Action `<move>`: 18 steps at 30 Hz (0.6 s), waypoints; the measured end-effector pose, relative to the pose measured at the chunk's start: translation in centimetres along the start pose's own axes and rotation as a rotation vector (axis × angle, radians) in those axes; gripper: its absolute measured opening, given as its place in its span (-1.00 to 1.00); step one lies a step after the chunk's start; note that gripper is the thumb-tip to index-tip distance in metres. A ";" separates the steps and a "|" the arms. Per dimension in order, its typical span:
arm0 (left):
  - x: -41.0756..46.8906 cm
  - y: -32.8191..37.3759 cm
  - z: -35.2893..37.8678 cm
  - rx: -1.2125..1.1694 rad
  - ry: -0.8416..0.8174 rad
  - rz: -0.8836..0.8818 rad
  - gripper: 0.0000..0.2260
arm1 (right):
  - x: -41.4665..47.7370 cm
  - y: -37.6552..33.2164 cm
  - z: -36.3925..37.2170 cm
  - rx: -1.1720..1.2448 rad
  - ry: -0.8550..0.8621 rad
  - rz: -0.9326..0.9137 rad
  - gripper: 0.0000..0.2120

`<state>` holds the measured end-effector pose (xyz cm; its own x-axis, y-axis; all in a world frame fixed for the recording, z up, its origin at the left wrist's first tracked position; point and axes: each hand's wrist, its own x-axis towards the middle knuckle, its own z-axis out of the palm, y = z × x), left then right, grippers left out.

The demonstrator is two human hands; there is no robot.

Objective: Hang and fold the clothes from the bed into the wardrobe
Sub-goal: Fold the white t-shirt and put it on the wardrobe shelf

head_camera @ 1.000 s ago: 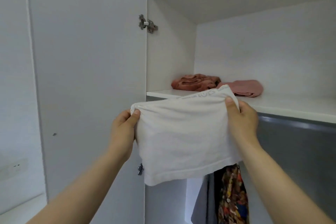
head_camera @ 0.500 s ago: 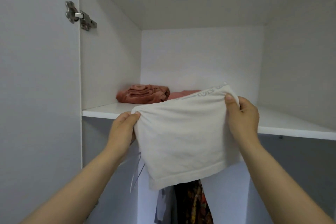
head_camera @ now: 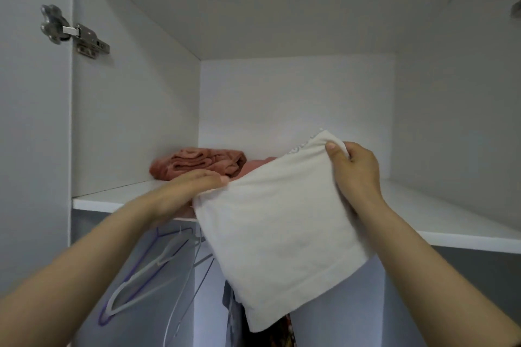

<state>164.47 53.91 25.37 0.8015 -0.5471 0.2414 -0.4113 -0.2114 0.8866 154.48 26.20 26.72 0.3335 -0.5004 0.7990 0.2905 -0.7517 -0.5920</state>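
Head view.

- Folded white garment (head_camera: 282, 236): held up in front of the wardrobe shelf (head_camera: 451, 220) and tilted, with its right corner higher than the left. The upper part overlaps the shelf's front edge. The lower hem hangs below the shelf.
- Right hand (head_camera: 355, 169): above the shelf, pinching the garment's upper right corner. The thumb is on the near face and the fingers curl behind the cloth.
- Left hand (head_camera: 186, 191): over the shelf's front edge, blurred. The fingers are stretched forward and held together, with the tips at the garment's upper left corner. Cannot tell whether they pinch the cloth or only touch it.
- Rust-coloured folded cloth (head_camera: 197, 162): on the shelf toward its back left.
- Pink cloth (head_camera: 256, 165): on the shelf just beside the rust one, mostly hidden behind the white garment.
- Wire hangers (head_camera: 149, 270): under the shelf, on the left, pale and purple.
- Patterned garment (head_camera: 284, 332): under the shelf, showing below the white hem.
- Metal hinge (head_camera: 73, 34): high above the shelf's left end, joining the open door (head_camera: 31, 149) to the side wall.
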 end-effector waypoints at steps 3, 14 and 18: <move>1.2 2.9 0.2 0.539 -0.146 -0.010 -0.28 | 0.7 0.3 0.4 0.012 -0.032 0.007 -0.67; 5.0 4.6 4.9 0.607 -0.186 0.164 -0.74 | 1.6 1.3 0.6 0.014 -0.045 0.080 -0.68; 5.1 3.6 5.0 0.357 -0.174 0.239 -0.77 | 1.3 1.3 -0.2 -0.036 -0.066 0.035 -0.69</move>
<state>164.91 46.34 27.79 0.5935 -0.7359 0.3258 -0.7242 -0.3117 0.6151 155.10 24.48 27.07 0.4020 -0.4977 0.7686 0.2458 -0.7499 -0.6142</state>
